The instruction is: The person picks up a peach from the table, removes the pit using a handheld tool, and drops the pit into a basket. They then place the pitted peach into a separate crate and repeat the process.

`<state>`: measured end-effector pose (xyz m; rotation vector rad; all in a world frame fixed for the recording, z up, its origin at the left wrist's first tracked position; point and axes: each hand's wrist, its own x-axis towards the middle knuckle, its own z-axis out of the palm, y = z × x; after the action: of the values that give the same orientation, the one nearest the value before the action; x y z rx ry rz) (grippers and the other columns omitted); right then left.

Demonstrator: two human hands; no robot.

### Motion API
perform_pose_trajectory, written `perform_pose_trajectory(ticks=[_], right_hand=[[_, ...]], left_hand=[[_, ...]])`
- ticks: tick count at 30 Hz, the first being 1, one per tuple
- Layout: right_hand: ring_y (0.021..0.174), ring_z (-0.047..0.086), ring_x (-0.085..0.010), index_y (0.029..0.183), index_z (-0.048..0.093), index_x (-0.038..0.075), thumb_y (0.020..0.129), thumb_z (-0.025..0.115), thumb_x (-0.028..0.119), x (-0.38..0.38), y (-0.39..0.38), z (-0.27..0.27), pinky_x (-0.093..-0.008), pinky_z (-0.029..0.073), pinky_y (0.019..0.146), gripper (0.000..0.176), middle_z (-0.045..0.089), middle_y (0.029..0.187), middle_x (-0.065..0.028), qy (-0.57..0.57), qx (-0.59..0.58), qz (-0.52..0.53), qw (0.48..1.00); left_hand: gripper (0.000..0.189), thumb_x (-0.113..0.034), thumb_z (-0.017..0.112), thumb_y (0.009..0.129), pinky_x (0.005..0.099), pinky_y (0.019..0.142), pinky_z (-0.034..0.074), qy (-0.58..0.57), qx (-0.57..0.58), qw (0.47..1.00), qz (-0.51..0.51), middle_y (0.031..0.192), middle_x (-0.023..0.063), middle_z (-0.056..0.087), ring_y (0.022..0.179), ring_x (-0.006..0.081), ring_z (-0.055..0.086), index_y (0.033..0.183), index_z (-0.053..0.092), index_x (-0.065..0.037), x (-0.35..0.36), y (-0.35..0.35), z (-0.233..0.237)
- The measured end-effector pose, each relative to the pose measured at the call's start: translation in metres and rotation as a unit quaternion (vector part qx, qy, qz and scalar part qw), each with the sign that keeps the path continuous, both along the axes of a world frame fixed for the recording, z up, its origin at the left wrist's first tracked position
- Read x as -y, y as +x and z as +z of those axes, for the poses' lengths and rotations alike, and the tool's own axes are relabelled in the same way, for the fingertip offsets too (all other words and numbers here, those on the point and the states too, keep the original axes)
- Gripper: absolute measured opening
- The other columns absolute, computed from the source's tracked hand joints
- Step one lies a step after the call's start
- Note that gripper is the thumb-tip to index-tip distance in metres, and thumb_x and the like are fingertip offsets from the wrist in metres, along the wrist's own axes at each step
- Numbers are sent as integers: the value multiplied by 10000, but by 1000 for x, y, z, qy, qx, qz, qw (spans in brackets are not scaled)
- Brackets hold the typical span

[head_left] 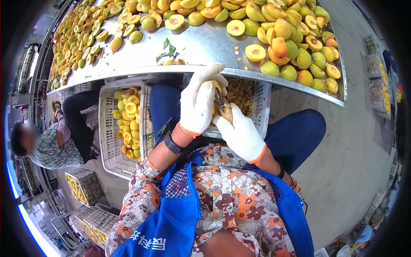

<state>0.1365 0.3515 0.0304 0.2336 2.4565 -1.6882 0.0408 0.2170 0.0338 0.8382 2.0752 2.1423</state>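
Note:
My left hand, in a white knit glove, is closed around a yellow peach piece, mostly hidden by the fingers. My right hand, gloved in white too, grips a short tool with a wooden handle and a dark metal end. That dark end touches or nearly touches the peach. Both hands are close together above a crate of pits and scraps, just below the edge of the metal table.
Many halved and whole peaches lie across the table, with a green leaf sprig near its edge. A white crate of peach halves stands at my left. Another person sits farther left, near more filled crates.

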Motion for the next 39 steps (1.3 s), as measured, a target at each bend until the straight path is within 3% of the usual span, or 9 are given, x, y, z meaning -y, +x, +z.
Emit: perform_pose_trajectory(ticks=[3, 6, 13, 19, 22, 24, 30, 33, 39], right_hand=[[835, 681, -503, 1308, 477, -68, 990, 600, 340, -3, -1, 6, -528, 540, 676, 532, 662, 864, -348, -38, 21, 12, 999], [683, 669, -384, 1217, 551, -41, 983, 628, 202, -2, 3, -2, -432, 546, 624, 346, 677, 840, -222, 88, -154, 11, 984], [826, 690, -454, 1229, 510, -23, 985, 616, 186, -2, 5, 2, -460, 546, 634, 338, 672, 900, -271, 131, -102, 46, 985], [911, 691, -436, 1250, 519, -22, 988, 605, 184, 1, 6, 5, -450, 549, 702, 344, 682, 1021, -265, -3, 1, -16, 1000], [892, 685, -485, 1264, 500, -81, 983, 618, 312, 1, 5, -2, -486, 541, 712, 498, 668, 891, -329, -50, -34, -20, 998], [941, 689, -474, 1239, 537, -71, 976, 623, 325, -2, 6, -1, -473, 543, 751, 484, 678, 938, -324, -11, -65, 32, 997], [743, 685, -365, 1180, 568, -45, 980, 624, 323, -6, 0, 9, -437, 521, 670, 423, 665, 835, -228, -180, 128, 22, 975], [673, 647, -306, 1152, 576, -32, 984, 617, 313, 6, 7, 0, -422, 503, 636, 386, 634, 778, -186, -131, -18, 16, 991], [723, 682, -357, 1160, 572, -15, 985, 623, 322, -5, -2, 0, -434, 520, 658, 383, 659, 812, -223, -198, 99, 24, 975]], left_hand=[[483, -346, 399, 1097, 323, 788, 544, 14, 20, 1000, -13, 1053, 159, 652, 855, 200, 639, 1409, 496, 10, 1, -2, -3], [472, -326, 417, 1092, 334, 807, 545, 149, 153, 977, -8, 1076, 175, 650, 879, 215, 646, 1417, 472, 12, -14, 4, 6], [416, -253, 429, 1090, 364, 858, 540, 121, 62, 990, 25, 1123, 187, 643, 945, 235, 644, 1403, 473, 18, -16, 7, -4], [360, -150, 425, 1069, 309, 846, 512, 23, -65, 996, 53, 1079, 121, 644, 917, 151, 610, 1365, 544, 17, -13, 6, -2], [342, -129, 439, 1058, 291, 831, 512, -8, -77, 996, 32, 1040, 107, 651, 898, 135, 605, 1336, 574, 18, -9, 1, 10], [394, -230, 400, 1097, 316, 800, 530, 32, 109, 991, -65, 1036, 158, 655, 873, 185, 629, 1361, 523, 36, -4, -6, 14], [389, -239, 401, 1093, 297, 774, 528, -44, 59, 995, -67, 990, 143, 663, 822, 169, 627, 1329, 550, 31, 5, -9, 11], [402, -263, 398, 1092, 301, 775, 527, -55, 133, 982, -124, 969, 132, 671, 813, 164, 626, 1297, 575, 34, 9, -25, 11], [409, -288, 410, 1086, 306, 805, 524, -14, 207, 972, -110, 996, 114, 684, 851, 166, 634, 1222, 622, 34, 4, -16, 21]])
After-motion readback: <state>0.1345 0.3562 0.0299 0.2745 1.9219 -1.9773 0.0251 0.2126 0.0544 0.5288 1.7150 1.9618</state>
